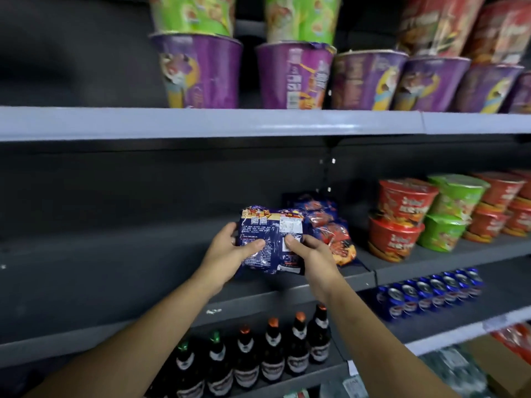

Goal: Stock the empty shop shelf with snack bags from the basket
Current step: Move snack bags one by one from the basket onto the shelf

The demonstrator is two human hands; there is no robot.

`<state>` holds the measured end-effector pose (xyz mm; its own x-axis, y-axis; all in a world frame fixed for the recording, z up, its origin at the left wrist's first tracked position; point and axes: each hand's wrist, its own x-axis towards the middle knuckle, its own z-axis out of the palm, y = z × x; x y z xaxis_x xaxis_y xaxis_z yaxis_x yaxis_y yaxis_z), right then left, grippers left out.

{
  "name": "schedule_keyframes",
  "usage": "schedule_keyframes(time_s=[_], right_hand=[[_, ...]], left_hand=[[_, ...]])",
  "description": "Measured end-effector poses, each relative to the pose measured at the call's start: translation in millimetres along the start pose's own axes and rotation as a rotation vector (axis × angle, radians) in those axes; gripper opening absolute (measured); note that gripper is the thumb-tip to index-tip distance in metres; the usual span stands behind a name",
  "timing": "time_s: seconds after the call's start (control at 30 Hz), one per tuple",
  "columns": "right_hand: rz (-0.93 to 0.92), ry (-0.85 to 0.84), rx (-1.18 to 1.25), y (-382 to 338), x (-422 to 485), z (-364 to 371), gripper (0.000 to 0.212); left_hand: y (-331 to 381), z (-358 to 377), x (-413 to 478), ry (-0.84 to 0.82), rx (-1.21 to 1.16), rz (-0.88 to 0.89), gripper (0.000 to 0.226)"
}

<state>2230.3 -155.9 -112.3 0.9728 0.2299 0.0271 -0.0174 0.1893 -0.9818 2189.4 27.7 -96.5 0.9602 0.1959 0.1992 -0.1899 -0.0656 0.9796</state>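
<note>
Left hand (230,251), right hand (314,257), upright bag (270,234)

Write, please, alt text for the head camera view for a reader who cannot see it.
The left hand and right hand grip a dark blue snack bag over a dark shelf, beside similar bags already lying there. Noodle bowls stand to the right, purple cups above, bottles and cans below.

Bare forearms, bare left hand (230,254) and right hand (314,255), one small ring (232,241) (colour unclear) on the left.
</note>
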Motion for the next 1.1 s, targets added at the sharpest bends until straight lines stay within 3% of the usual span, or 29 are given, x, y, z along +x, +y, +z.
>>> schedule_keyframes(time_s=[0.1, 0.17, 0.23, 0.33, 0.43, 0.5, 0.57, 0.73, 0.83, 1.1], right_hand=[[-0.030, 0.002, -0.040, -5, 11, 24, 0.025], [-0.056, 0.026, -0.079, -7, 15, 37, 0.026], [-0.089, 0.046, -0.101, -7, 19, 49, 0.024], [-0.130, 0.034, -0.121, -8, 20, 63, 0.018], [-0.149, 0.021, -0.153, -8, 18, 69, 0.027], [-0.154, 0.010, -0.204, -8, 20, 65, 0.041], [-0.157, 0.008, -0.193, -9, 22, 59, 0.044], [-0.159, 0.107, -0.150, -7, 34, 49, 0.017], [-0.113, 0.118, -0.159, 4, 45, 45, 0.035], [-0.063, 0.307, -0.255, 24, 75, 41, 0.044]], left_hand=[[-2, -19, 7, 0.098, 0.062, 0.035, 0.047], [-5, -29, 12, 0.266, 0.304, 0.129, 0.045], [-4, -34, 11, 0.314, 0.438, 0.230, 0.034], [0, -27, 9, 0.154, 0.395, 0.251, 0.025], [1, -24, 16, 0.060, 0.226, 0.104, 0.044], [-3, -28, 26, 0.062, 0.175, 0.046, 0.048], [-9, -33, 33, 0.087, 0.137, 0.027, 0.036], [-19, -37, 46, 0.090, -0.051, -0.037, 0.031], [-22, -36, 51, 0.049, -0.057, -0.053, 0.035], [-40, -23, 74, 0.102, -0.040, -0.122, 0.041]])
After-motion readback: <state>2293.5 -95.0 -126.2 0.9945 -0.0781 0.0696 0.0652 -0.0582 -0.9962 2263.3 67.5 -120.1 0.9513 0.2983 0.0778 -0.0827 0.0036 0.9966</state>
